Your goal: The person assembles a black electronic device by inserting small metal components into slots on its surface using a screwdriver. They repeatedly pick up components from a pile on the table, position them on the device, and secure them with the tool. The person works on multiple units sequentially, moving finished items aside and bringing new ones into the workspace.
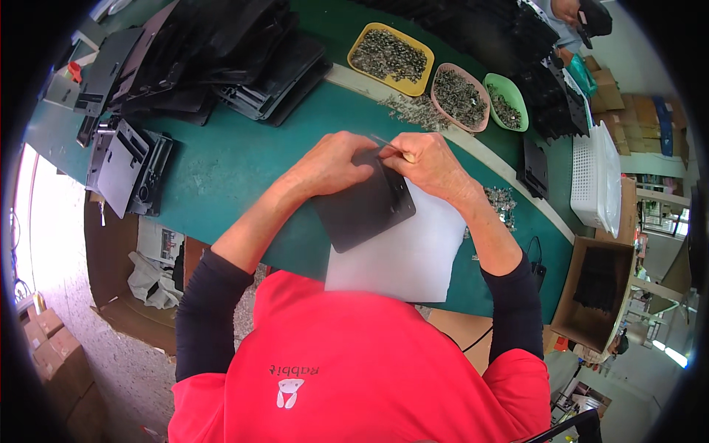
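My left hand (341, 164) grips the far left edge of a flat black panel (360, 210), its thumb lying across the top face. The panel sits tilted over a white sheet (395, 266) in front of me, and a slot and small holes show along its right side. Closed in a pinch at the panel's far right corner, my right hand (430, 164) holds a thin tool with a pale yellowish end (408, 156). The tool's slim shaft points left toward my left hand. Its exact kind, and any small part under my fingertips, I cannot make out.
Small metal parts fill a yellow tray (356, 63), a pink tray (484, 122) and a green tray (522, 122); a loose pile (415, 111) lies nearby. Black panels (273, 81) are stacked at the far left. A white basket (594, 177) stands right. Another person (565, 18) is beyond.
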The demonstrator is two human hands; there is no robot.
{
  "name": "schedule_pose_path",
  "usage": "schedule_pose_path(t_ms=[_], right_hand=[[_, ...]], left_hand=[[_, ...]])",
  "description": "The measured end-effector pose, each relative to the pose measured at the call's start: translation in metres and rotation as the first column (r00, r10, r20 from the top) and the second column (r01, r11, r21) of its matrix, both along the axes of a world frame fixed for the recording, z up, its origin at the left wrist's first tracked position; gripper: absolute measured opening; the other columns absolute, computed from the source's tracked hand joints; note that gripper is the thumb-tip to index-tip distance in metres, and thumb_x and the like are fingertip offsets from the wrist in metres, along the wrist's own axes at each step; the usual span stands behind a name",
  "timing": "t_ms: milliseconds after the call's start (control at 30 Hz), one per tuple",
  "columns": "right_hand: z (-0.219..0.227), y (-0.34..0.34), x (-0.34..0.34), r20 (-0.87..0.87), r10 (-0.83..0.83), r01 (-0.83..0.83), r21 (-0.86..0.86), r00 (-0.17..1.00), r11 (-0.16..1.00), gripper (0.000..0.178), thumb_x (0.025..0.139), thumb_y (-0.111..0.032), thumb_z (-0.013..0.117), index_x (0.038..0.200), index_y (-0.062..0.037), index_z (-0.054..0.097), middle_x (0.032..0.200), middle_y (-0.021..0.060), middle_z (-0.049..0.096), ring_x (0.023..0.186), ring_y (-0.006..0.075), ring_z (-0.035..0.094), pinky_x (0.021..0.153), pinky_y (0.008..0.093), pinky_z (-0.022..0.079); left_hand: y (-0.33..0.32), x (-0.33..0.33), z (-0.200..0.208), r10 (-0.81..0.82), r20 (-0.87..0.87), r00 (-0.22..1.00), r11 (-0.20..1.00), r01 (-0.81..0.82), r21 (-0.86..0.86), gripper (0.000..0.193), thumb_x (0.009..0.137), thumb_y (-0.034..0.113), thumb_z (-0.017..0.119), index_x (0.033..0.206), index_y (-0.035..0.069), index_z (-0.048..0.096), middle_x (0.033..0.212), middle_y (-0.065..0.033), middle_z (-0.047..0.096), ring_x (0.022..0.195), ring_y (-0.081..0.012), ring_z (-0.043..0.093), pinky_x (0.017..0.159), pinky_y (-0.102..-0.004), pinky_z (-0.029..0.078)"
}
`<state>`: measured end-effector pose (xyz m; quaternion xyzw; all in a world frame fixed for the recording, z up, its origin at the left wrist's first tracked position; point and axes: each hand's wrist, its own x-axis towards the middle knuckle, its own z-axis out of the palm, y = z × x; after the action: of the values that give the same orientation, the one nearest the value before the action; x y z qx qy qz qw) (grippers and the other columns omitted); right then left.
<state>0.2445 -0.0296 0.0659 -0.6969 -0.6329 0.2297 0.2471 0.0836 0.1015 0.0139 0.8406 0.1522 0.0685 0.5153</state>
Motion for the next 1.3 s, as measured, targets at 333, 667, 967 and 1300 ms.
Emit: schedule_pose_path(t_ms=[333, 667, 967, 1300], right_hand=[[-0.015, 0.003, 0.004, 0.226, 0.099, -0.110, 0.037, 0.969, 0.993, 0.005, 0.077, 0.002, 0.059, 0.081, 0.0008, 0.060, 0.085, 0.0192, 0.059, 0.080, 0.0401, 0.061, 0.068, 0.0461, 0.051], [-0.005, 0.006, -0.010, 0.477, 0.217, -0.188, -0.107, 0.852, 0.976, 0.007, 0.076, 0.001, 0.062, 0.082, -0.0016, 0.058, 0.089, 0.0146, 0.058, 0.081, 0.0337, 0.065, 0.068, 0.0430, 0.053], [-0.004, 0.013, 0.009, 0.417, 0.381, -0.398, -0.050, 0.825, 0.916, 0.009, 0.073, 0.002, 0.063, 0.078, -0.0037, 0.058, 0.083, 0.0119, 0.056, 0.079, 0.0319, 0.063, 0.065, 0.0414, 0.052], [-0.014, 0.047, 0.036, -0.105, 0.296, -0.313, -0.236, 0.949, 0.920, 0.016, 0.072, -0.010, 0.074, 0.080, -0.0027, 0.062, 0.076, 0.0032, 0.059, 0.061, 0.0149, 0.060, 0.049, 0.0280, 0.043]], left_hand=[[0.009, 0.008, 0.011, -0.009, -0.170, 0.985, 0.998, -0.002, -0.068, 0.037, 0.074, 0.016, 0.069, 0.104, -0.007, 0.067, 0.092, -0.0161, 0.071, 0.085, -0.0249, 0.067, 0.077, -0.0357, 0.052], [0.020, 0.007, 0.003, -0.108, -0.132, 0.985, 0.969, 0.075, -0.236, 0.037, 0.074, 0.013, 0.074, 0.106, -0.005, 0.069, 0.095, -0.0119, 0.072, 0.086, -0.0167, 0.066, 0.078, -0.0319, 0.051], [0.033, -0.003, -0.006, -0.155, -0.079, 0.985, 0.839, 0.089, -0.537, 0.052, 0.073, 0.003, 0.075, 0.123, -0.005, 0.063, 0.106, -0.0109, 0.071, 0.088, -0.0122, 0.065, 0.083, -0.0265, 0.053], [0.032, -0.003, -0.002, -0.155, -0.070, 0.985, 0.877, 0.105, -0.469, 0.050, 0.073, 0.002, 0.075, 0.121, -0.005, 0.064, 0.112, -0.0128, 0.066, 0.088, -0.0131, 0.065, 0.083, -0.0271, 0.052]])
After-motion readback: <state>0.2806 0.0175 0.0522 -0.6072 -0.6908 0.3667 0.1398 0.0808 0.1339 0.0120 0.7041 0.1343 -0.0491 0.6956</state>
